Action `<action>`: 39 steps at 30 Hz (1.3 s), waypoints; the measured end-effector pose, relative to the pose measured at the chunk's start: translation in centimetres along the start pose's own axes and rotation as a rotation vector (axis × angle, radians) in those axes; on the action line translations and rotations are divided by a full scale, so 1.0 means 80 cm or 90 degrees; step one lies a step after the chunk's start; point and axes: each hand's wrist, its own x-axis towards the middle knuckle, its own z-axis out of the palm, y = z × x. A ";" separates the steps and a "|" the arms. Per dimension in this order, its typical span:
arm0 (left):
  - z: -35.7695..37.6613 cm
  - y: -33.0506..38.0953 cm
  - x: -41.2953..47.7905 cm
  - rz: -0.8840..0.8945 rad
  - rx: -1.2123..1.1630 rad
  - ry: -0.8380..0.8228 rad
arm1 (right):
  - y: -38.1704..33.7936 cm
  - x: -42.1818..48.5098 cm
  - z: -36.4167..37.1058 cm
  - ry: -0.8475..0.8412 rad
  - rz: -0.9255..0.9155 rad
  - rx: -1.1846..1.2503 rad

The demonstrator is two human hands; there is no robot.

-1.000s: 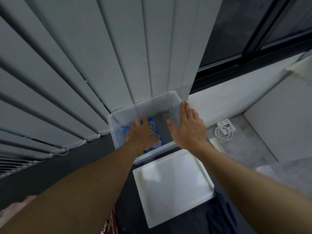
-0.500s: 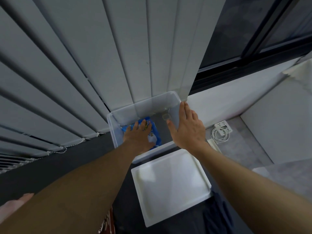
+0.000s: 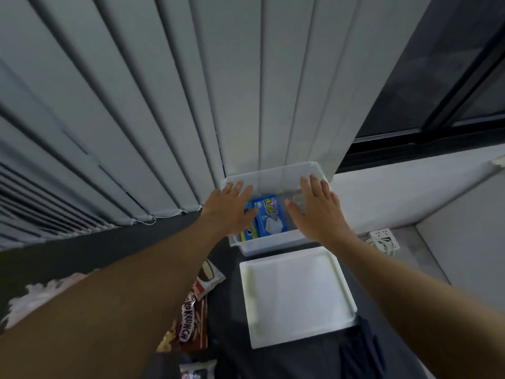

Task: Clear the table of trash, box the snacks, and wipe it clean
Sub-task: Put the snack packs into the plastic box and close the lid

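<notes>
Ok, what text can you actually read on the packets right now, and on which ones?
"KRUNCH", white letters on the brown snack packet by the left forearm; its start is hidden.
Blue packets in the clear box: yellow and white lettering, too blurred to read.
White-and-brown wrapper: nothing legible.

Blue snack packs point(image 3: 266, 218) fill the box's point(image 3: 273, 173) left; right half seemingly free.

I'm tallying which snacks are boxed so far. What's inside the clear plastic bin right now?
Two blue snack packs lie on the floor of the bin. The left hand covers its left side and the right hand its right, so anything beneath them is hidden.
</notes>
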 end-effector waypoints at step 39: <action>0.198 -0.094 -0.340 -0.198 -0.279 -0.047 | -0.230 -0.123 0.197 -0.282 -0.212 0.004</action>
